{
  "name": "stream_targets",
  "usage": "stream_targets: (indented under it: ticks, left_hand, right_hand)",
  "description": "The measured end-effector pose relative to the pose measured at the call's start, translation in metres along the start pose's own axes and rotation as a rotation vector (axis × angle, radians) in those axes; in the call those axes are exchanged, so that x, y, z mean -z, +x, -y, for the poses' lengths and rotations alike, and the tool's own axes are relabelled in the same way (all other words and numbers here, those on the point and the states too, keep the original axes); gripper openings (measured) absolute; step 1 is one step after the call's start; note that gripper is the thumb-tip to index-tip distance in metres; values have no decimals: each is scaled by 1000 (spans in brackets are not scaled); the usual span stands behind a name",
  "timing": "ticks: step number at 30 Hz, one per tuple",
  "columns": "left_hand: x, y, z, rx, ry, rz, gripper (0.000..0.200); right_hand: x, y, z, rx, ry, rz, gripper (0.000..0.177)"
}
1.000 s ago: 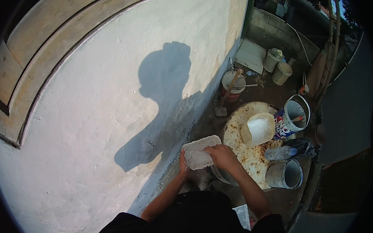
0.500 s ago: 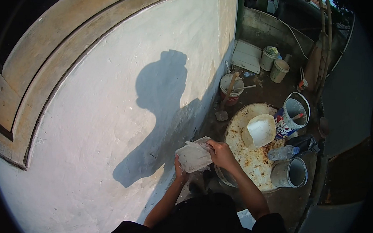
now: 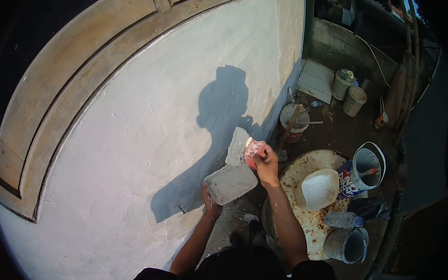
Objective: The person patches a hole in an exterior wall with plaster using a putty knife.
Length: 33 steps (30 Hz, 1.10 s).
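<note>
- Sunlit whitewashed wall [image 3: 133, 130] beside the hands, shadow across it.
- Left hand [image 3: 212, 204]: gripping near-left end of grey tray [image 3: 232, 184].
- Right hand [image 3: 266, 165]: closed on scraper's [image 3: 239, 143] red grip; blade at tray's far edge, contact unclear.
- Right of hands: rusty round table [image 3: 311, 164], white container [image 3: 318, 190], bottle [image 3: 341, 219].
- Farther: red bucket [image 3: 295, 135], pale board [image 3: 316, 80].

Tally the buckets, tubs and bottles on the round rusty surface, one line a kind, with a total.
Buckets, one printed bucket and one grey bucket: 2
Tub, off-white tub: 1
Bottle, clear bottle: 1
Total: 4
</note>
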State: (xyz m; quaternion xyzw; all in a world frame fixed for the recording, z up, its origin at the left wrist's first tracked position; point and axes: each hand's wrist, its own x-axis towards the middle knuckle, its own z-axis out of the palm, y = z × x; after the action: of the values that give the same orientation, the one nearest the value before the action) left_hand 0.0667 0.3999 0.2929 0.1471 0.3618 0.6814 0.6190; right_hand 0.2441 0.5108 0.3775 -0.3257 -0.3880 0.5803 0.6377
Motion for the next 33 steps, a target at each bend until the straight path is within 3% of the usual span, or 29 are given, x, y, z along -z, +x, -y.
stream_targets:
  ticks: [1, 3, 6, 11, 20, 24, 28, 30, 33]
  left_hand:
    - [2, 7, 3, -10, 9, -3, 58]
    - [7, 12, 6, -33, 48, -6, 58]
    - [10, 9, 10, -39, 91, -29, 57]
    - [27, -5, 14, -1, 74, -102, 56]
    - [31, -18, 8, 53, 46, -188, 54]
    - [31, -10, 12, 50, 29, -147, 54]
    - [27, -19, 9, 13, 46, -120, 56]
    - [32, -25, 10, 6, 57, -112, 58]
    - [44, -34, 11, 13, 48, -132, 58]
  right_hand:
    - [-8, 19, 2, 101, -61, -32, 25]
    - [-27, 57, 13, 109, -132, -142, 26]
    - [-59, 103, 28, 403, -357, -266, 24]
    - [-102, 102, -1, 751, -642, -64, 24]
    - [-109, 38, -5, 765, -538, 240, 26]
    - [-81, 42, 14, 634, -563, 17, 29]
    - [-54, 98, 35, 529, -522, -236, 26]
    - [-46, 129, 37, 577, -692, -250, 26]
    - [-49, 149, 27, 420, -554, -60, 25]
